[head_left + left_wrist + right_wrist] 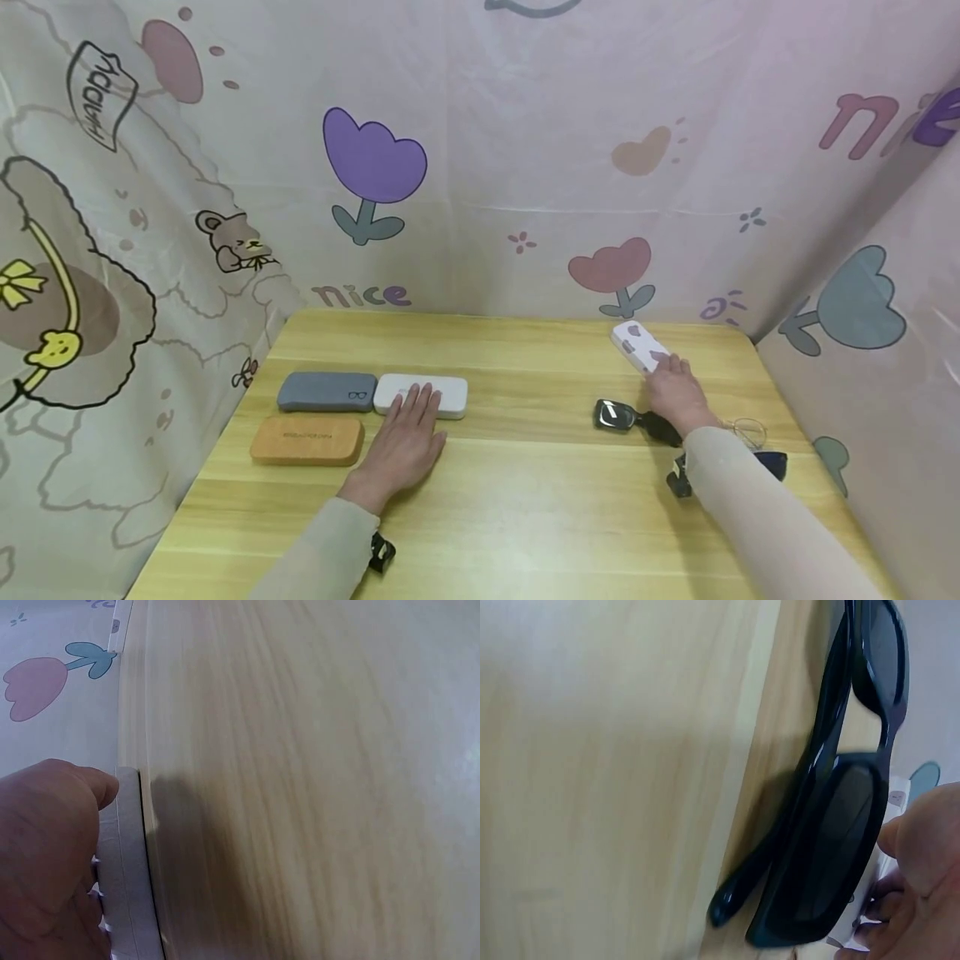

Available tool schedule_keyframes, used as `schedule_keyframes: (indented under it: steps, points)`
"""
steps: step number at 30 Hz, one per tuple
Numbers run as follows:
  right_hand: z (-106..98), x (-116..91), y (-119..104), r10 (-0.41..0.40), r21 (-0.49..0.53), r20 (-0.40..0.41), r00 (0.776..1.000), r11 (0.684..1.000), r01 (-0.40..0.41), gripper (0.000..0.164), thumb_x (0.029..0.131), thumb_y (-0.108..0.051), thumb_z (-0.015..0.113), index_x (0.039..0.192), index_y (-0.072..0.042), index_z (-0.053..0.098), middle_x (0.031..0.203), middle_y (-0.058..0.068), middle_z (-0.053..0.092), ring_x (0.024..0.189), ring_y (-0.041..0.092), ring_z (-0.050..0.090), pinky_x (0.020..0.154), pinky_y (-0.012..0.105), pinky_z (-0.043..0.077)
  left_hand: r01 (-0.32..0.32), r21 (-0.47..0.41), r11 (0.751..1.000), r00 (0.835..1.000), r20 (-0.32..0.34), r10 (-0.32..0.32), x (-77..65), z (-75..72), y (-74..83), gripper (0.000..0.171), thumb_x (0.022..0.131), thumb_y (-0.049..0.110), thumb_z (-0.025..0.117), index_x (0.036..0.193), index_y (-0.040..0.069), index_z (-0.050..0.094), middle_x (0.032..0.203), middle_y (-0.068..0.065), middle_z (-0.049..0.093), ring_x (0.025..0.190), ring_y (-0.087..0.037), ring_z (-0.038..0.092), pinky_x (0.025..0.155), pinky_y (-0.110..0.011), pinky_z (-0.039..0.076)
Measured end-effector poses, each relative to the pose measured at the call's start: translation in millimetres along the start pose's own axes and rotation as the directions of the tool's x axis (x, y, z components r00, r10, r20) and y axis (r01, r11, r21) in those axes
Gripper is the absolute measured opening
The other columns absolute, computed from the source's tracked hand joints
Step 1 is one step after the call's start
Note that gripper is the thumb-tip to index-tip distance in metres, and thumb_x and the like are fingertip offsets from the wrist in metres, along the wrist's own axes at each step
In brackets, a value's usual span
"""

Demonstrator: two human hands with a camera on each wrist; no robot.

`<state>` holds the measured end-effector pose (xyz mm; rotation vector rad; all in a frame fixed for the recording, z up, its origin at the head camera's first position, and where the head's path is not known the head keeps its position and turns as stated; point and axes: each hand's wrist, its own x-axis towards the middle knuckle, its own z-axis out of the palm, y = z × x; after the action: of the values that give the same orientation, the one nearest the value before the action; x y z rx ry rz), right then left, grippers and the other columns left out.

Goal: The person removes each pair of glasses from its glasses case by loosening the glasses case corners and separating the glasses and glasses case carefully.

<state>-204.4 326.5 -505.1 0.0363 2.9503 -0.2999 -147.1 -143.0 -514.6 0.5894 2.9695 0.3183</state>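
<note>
My left hand (401,450) lies with its fingers stretched out over a white glasses case (454,398). In the left wrist view its thumb (97,784) touches the end of that case. A blue-grey glasses case (322,392) adjoins the white one, and an orange-tan case (306,442) lies nearer. At the far right, my right hand (678,396) grips the near end of a white patterned glasses case (632,342). Beneath that wrist are black-framed glasses (615,415), which fill much of the right wrist view. Part of the patterned case is hidden by the fingers.
Thin-rimmed glasses (750,432) and dark sunglasses (772,465) lie by the right forearm, partly covered by it. The wooden table (525,500) meets a printed cloth (495,150) at its back and sides.
</note>
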Motion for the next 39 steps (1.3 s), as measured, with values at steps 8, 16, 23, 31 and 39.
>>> schedule_keyframes:
  steps: [8, 16, 23, 31, 39]
  points:
    - [2.5, 2.1, -24.1, -0.061, -0.008, -0.015, 0.998, 0.998, 0.061, 0.059, 0.099, -0.003, 0.04, 0.15, 0.024, 0.029, 0.158, 0.046, 0.026, 0.151, 0.059, 0.025, 0.127, 0.062, 0.018, 0.002, 0.011, 1.0, 1.0, 0.004, -0.002, 0.4, 0.7, -0.3, 0.068, 0.112, 0.037, 0.046, 0.166, 0.001, 0.025, 0.174, -0.019, 0.018, 0.163, -0.038, 0.013, 0.131, -0.055, 0.009]
    - [-0.1, 6.8, -53.0, -0.108, -0.009, 0.007, 0.994, 0.994, 0.108, 0.055, 0.103, -0.006, 0.037, 0.154, 0.016, 0.035, 0.162, 0.038, 0.032, 0.152, 0.055, 0.03, 0.126, 0.061, 0.024, 0.007, 0.004, 1.0, 1.0, -0.001, -0.007, 0.9, 1.8, -0.3, 0.069, 0.112, 0.039, 0.046, 0.166, 0.001, 0.026, 0.174, -0.02, 0.018, 0.163, -0.038, 0.013, 0.131, -0.055, 0.009]
    - [4.5, 2.7, -86.4, -0.189, -0.075, 0.019, 0.982, 0.979, 0.19, 0.052, 0.106, -0.007, 0.042, 0.154, 0.013, 0.04, 0.161, 0.033, 0.038, 0.151, 0.05, 0.037, 0.123, 0.062, 0.029, 0.008, 0.001, 1.0, 1.0, -0.011, -0.008, 1.1, 3.2, -0.6, 0.069, 0.111, 0.039, 0.047, 0.166, 0.001, 0.026, 0.174, -0.02, 0.019, 0.163, -0.038, 0.014, 0.131, -0.055, 0.01]
    - [12.1, -12.3, -112.2, -0.278, -0.139, 0.046, 0.96, 0.949, 0.281, 0.052, 0.108, -0.008, 0.04, 0.156, 0.01, 0.038, 0.164, 0.029, 0.036, 0.153, 0.047, 0.035, 0.124, 0.062, 0.027, 0.028, -0.027, 0.999, 0.999, -0.04, -0.029, 6.5, 2.0, 4.5, 0.069, 0.11, 0.04, 0.05, 0.164, 0.001, 0.032, 0.172, -0.021, 0.026, 0.162, -0.038, 0.018, 0.13, -0.06, 0.01]
    - [20.5, -28.2, -124.3, -0.359, -0.185, 0.072, 0.931, 0.912, 0.366, 0.057, 0.103, 0.002, 0.043, 0.159, 0.008, 0.036, 0.166, 0.027, 0.035, 0.154, 0.045, 0.034, 0.126, 0.06, 0.026, -0.022, 0.001, 1.0, 0.999, -0.04, 0.022, 23.5, 2.8, 24.7, 0.072, 0.108, 0.042, 0.055, 0.164, 0.003, 0.033, 0.172, -0.018, 0.029, 0.162, -0.035, 0.02, 0.13, -0.057, 0.012]
